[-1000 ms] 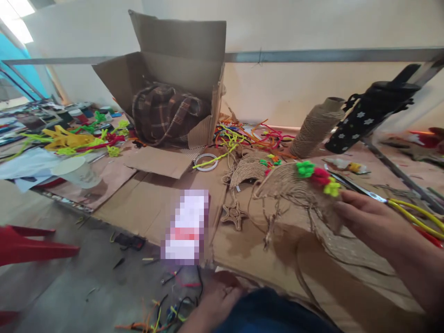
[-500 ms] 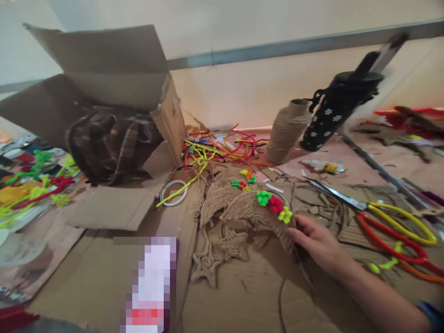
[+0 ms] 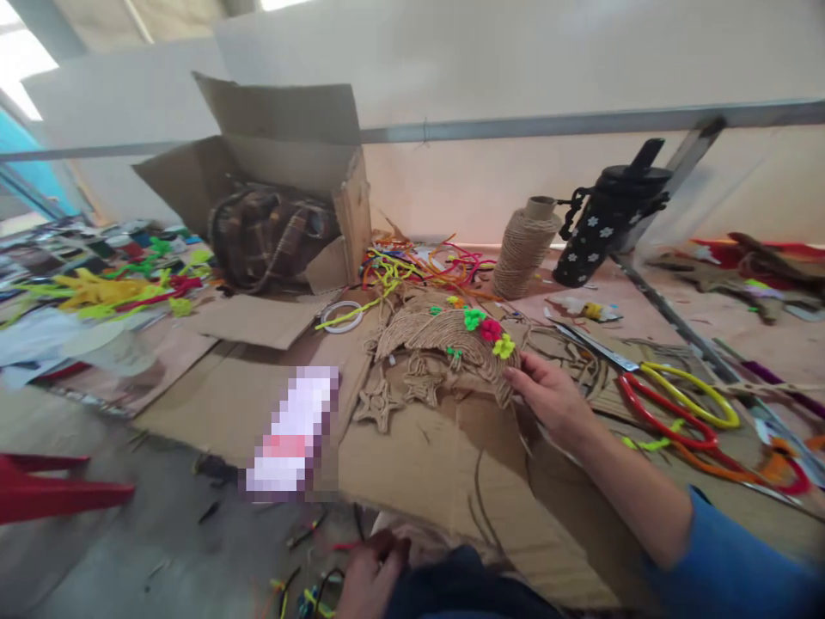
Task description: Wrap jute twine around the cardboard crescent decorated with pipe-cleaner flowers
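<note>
My right hand (image 3: 554,400) pinches the right end of an arch of coiled jute twine (image 3: 444,337), fingers and thumb closed at its edge. Green, pink and yellow pipe-cleaner flowers (image 3: 490,330) sit on the arch near that hand. More twine arches lie behind it, partly hidden. Two twine stars (image 3: 380,404) rest on the cardboard (image 3: 412,468) below the arch. Low in the view, by my lap, my left hand (image 3: 374,572) has its fingers curled together; whatever they may hold is hidden.
Scissors (image 3: 670,400) with red and yellow handles lie at the right. Behind stand a twine spool (image 3: 525,245) and a black flowered tumbler (image 3: 599,228). An open carton (image 3: 354,215) holds a plaid bag (image 3: 277,236). A blurred-out phone-like object (image 3: 293,434) lies near the front edge.
My view has tilted down and swung left, bringing the floor, a red stool-like shape and my left hand into sight. My right hand still grips the arch.
</note>
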{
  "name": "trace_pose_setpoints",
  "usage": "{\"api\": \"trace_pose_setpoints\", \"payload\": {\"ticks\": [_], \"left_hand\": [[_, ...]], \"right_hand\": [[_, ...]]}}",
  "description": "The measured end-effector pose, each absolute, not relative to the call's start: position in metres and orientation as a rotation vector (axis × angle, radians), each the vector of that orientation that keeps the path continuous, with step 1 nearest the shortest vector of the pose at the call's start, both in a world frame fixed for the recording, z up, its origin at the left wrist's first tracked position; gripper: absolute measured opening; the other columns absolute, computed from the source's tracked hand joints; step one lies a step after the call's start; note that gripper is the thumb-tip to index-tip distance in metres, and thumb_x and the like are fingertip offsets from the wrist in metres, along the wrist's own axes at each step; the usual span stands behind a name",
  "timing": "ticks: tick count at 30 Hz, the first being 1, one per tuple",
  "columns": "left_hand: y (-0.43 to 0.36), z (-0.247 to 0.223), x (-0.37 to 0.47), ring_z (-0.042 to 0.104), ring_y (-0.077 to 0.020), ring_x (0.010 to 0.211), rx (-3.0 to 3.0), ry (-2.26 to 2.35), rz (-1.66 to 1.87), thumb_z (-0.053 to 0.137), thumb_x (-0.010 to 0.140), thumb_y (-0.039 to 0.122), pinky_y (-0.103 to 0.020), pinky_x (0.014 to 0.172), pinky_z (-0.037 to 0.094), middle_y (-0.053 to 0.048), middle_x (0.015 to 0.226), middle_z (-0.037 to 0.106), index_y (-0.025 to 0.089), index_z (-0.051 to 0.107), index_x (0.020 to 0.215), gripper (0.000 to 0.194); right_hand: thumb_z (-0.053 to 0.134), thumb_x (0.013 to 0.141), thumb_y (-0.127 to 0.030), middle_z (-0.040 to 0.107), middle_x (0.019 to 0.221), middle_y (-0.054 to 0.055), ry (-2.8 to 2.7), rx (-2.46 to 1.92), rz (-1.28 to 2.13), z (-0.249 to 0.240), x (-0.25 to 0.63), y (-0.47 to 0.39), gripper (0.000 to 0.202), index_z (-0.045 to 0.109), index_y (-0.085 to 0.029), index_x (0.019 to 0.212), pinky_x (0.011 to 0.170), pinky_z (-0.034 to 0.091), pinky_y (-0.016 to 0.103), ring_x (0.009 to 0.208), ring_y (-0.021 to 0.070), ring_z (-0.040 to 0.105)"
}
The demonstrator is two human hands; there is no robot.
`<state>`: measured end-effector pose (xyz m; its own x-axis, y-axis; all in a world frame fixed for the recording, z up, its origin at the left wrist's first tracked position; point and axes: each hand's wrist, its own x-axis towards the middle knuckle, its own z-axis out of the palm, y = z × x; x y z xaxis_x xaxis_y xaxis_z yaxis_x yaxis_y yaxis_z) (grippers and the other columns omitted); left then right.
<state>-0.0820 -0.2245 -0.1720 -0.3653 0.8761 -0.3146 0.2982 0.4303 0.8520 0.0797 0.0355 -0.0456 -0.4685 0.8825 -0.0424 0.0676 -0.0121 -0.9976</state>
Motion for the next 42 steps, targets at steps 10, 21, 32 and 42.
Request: {"api": "trace_pose_setpoints", "payload": {"ticks": [10,21,32,42], "left_hand": [[-0.226,-0.092,-0.100,0.054,-0.0147,0.057,1.631,1.565,1.383,0.043,0.089,0.042,-0.025,0.058,0.040,-0.005,0.056,0.059,0.016,0.062,0.062,0.042],[-0.146,-0.022,-0.097,0.058,-0.0177,0.089,1.024,1.477,1.896,0.065,0.077,0.041,-0.027,0.080,0.044,-0.006,0.097,0.066,0.018,0.064,0.096,0.030],[-0.125,-0.007,-0.083,0.054,-0.0145,0.072,1.066,1.375,1.622,0.065,0.076,0.044,-0.023,0.068,0.041,-0.003,0.076,0.063,0.017,0.068,0.085,0.029],[-0.120,-0.004,-0.077,0.045,-0.0107,0.056,1.035,1.377,1.603,0.066,0.074,0.043,-0.021,0.053,0.036,-0.001,0.061,0.055,0.015,0.066,0.075,0.028]], "right_hand": [[0.068,0.064,-0.048,0.060,0.067,0.001,-1.648,-0.873,1.364,-0.020,0.082,0.022,0.035,0.064,-0.016,0.079,0.053,0.039,0.022,0.058,0.0120,0.049],[0.064,0.074,-0.049,0.061,0.069,0.003,-1.814,-0.831,1.361,0.009,0.131,-0.011,0.033,0.067,-0.016,0.080,0.057,0.045,0.024,0.064,0.0149,0.053],[0.064,0.072,-0.049,0.055,0.066,0.002,-1.918,-0.906,1.344,0.016,0.147,-0.016,0.031,0.064,-0.018,0.071,0.053,0.041,0.024,0.060,0.0143,0.049],[0.061,0.077,-0.041,0.055,0.064,0.002,-1.948,-0.867,1.354,0.015,0.148,-0.021,0.026,0.066,-0.017,0.084,0.046,0.044,0.020,0.055,0.0121,0.050]]}}
